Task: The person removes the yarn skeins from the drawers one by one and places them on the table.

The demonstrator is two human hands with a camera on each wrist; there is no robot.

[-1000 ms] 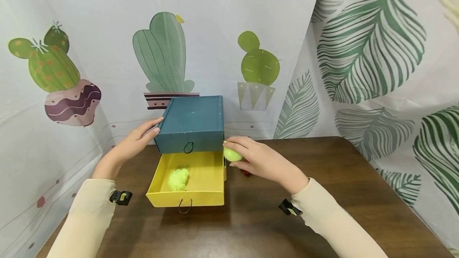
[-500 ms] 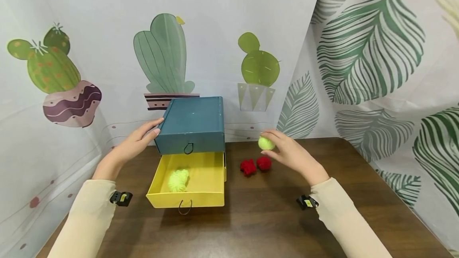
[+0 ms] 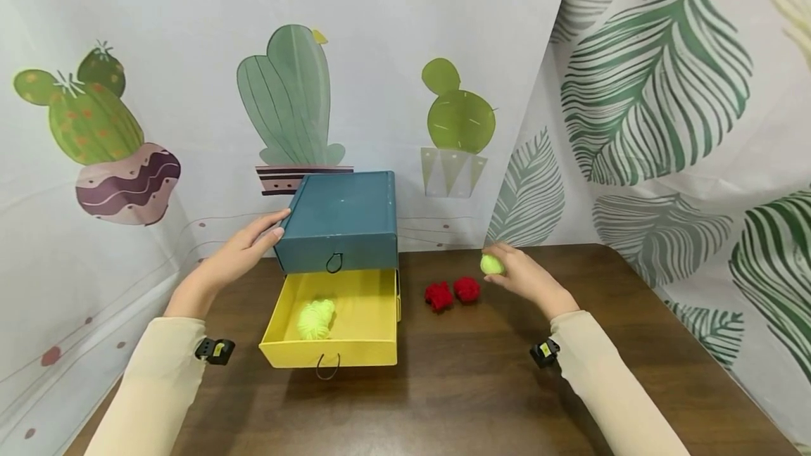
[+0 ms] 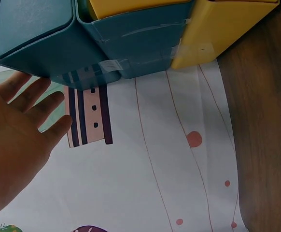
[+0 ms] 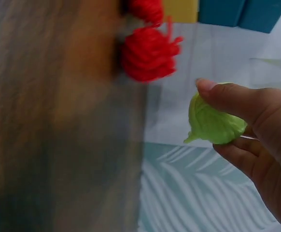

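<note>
My right hand (image 3: 529, 279) pinches a yellow-green yarn ball (image 3: 491, 265) above the table, to the right of two red yarn balls (image 3: 438, 295). In the right wrist view, thumb and fingers lie on opposite sides of that ball (image 5: 215, 121). My left hand (image 3: 231, 255) touches the left side of a blue drawer box (image 3: 342, 206); its fingers (image 4: 46, 104) look nearly straight in the left wrist view. Below the blue front a yellow drawer (image 3: 329, 354) is pulled out, with another yellow-green yarn ball (image 3: 315, 320) lying inside at the left.
The drawer box stands on a brown wooden table (image 3: 469, 400), near its back edge. Behind it hangs a white cloth (image 3: 380, 34) printed with cacti and leaves. Each drawer front has a dark loop handle (image 3: 327, 368).
My right hand has carried the yarn ball rightward from beside the drawer box, then slightly lower, past the red yarn balls, which came into full view. My left hand stays in place.
</note>
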